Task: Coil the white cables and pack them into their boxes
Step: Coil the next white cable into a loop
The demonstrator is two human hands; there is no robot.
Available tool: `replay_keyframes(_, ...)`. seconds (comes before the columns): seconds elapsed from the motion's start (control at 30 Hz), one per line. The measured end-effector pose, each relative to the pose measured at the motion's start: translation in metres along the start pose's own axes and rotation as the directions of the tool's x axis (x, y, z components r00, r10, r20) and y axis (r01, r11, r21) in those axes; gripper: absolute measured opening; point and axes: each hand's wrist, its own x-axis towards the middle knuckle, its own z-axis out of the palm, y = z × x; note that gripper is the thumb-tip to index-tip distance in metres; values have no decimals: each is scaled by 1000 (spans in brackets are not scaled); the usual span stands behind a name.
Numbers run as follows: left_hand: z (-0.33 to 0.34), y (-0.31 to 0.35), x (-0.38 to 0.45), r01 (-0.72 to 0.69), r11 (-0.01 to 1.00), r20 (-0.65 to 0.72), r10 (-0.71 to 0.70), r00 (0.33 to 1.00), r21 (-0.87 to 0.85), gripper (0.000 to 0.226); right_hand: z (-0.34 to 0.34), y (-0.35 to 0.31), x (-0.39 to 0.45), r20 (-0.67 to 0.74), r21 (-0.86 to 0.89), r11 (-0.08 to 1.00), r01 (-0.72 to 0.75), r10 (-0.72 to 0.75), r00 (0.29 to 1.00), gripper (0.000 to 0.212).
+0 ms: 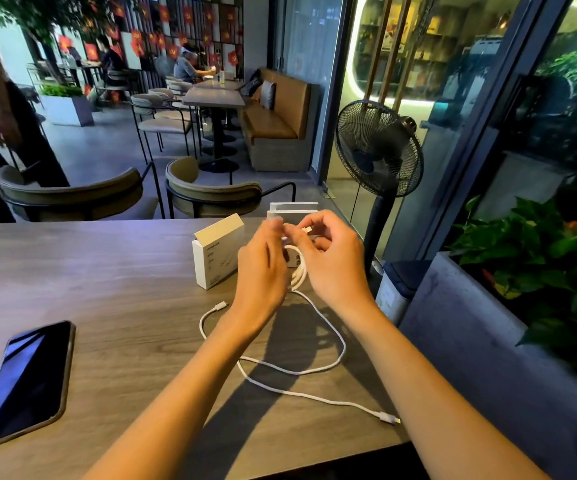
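Both my hands are raised over the wooden table (114, 292). Between them hangs a small coil of white cable (300, 268). My left hand (263, 271) holds the coil from the left, its fingertips blurred. My right hand (332, 261) pinches the cable's connector end near the top. The slack of the cable (335, 336) drops to the table and loops under my left forearm. Loose connectors lie at the left (223, 304) and front right (392, 418). An open white box (216, 258) stands left of my hands. A second white box (292, 211) stands behind them.
A dark phone (27, 382) lies on the table at front left. Two chairs (211, 194) stand at the far edge. A black standing fan (379, 147) and a planter with green leaves (536, 258) are off the table's right side. A person stands at far left.
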Motion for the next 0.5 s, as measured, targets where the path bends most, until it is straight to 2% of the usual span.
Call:
replay_keyframes(0.1, -7, -5, -6, -61, 997, 197, 70, 978, -54, 16, -9, 6, 2, 0, 92, 990, -109, 109, 994, 24)
replay_keyframes(0.17, -9, -7, -10, -125, 992, 250, 124, 960, -10, 19, -11, 7, 1, 16, 163, 967, -196, 196, 980, 29)
replay_keyframes(0.23, -9, -7, -12, -182, 983, 257, 172, 951, 17, 24, -13, 6, -1, 56, 236, 917, -323, 319, 946, 33)
replay_keyframes(0.33, -10, -8, -13, -243, 970, 224, 231, 947, 27, 23, -15, 6, -4, 191, 320, 784, -531, 496, 847, 43)
replay_keyframes(0.4, -10, -10, -12, -269, 962, 199, 255, 946, 44, 22, -13, 7, -6, 289, 317, 710, -629, 559, 777, 48)
replay_keyframes(0.5, -10, -14, -9, -281, 957, 159, 266, 951, 76, 21, -9, 12, -11, 343, 286, 656, -699, 610, 714, 63)
